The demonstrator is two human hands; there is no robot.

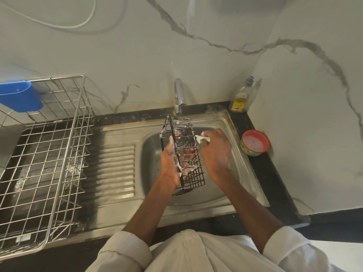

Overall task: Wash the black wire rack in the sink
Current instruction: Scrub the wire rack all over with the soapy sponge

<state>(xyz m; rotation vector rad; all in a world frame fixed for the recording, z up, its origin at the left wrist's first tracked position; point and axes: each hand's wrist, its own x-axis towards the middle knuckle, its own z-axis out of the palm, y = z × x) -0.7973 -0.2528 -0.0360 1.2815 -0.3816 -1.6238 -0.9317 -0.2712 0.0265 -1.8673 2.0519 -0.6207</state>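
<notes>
The black wire rack (193,173) is held tilted above the steel sink (233,160), its far end under the tap (179,95). Soap foam clings to its wires. My left hand (170,160) grips the rack's left side, with fingers reaching inside the mesh. My right hand (216,152) pinches a pale green scrub pad (202,138) against the rack's right side near the top.
A large steel dish rack (49,163) with a blue plastic holder (19,97) stands on the left over the counter. The ribbed drainboard (117,169) lies between it and the basin. A dish-soap bottle (240,99) and a red-rimmed soap tub (254,143) sit at the right.
</notes>
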